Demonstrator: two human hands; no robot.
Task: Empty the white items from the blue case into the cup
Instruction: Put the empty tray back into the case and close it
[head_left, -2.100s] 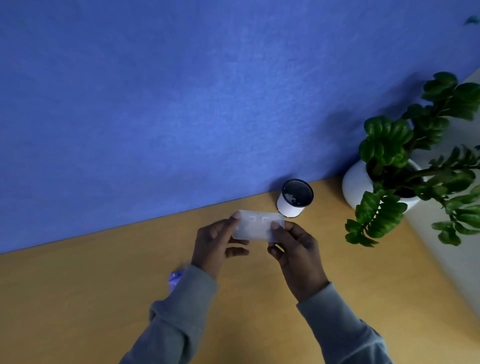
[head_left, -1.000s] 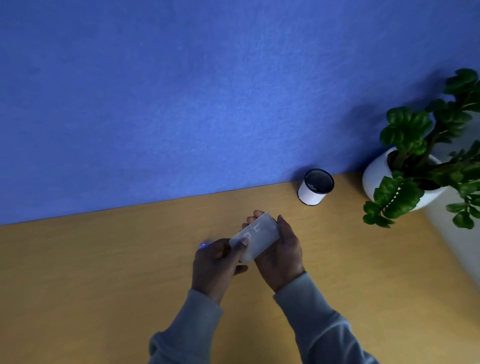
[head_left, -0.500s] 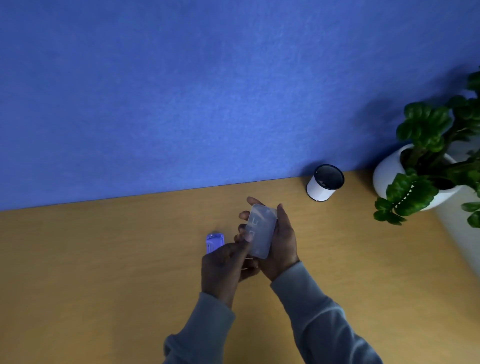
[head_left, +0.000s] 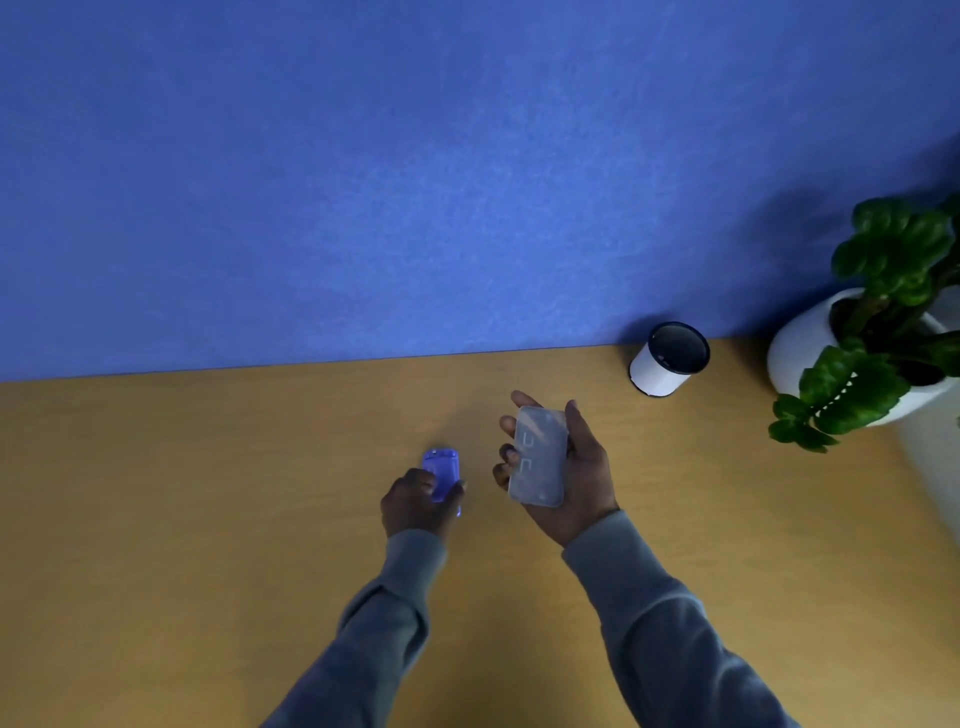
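Cup (head_left: 669, 359) as landmark: short cylinder, white wall, dark rim and dark inside, contents not readable, standing on the tan desk (head_left: 208, 519) right against the blue wall (head_left: 415, 156). Below and left of the cup, the right hand (head_left: 571, 467) lies palm up, fingers curled round a frosted, translucent rounded-rectangle piece (head_left: 537, 457) with faint bracket-like marks on its face; cannot tell if it is a lid or a tray, and no white items can be made out in it. Further left of the cup, well apart from it, the left hand (head_left: 415, 504) closes over a small glossy blue case (head_left: 442, 474); fingers cover its near end, only the far rounded end shows, and whether it sits on the desk or is lifted cannot be told. Blur softens both hands. Gray sleeves (head_left: 675, 623) run off the bottom edge. Right of the cup, a white rounded pot (head_left: 800, 343) with a leafy green plant (head_left: 883, 260) is cut off by the right frame edge; leaves hang over the pot's front. Desk surface is smooth and matte; wall looks felt-like. Open desk lies between the right hand and the cup, and wide bare desk stretches left of the case.
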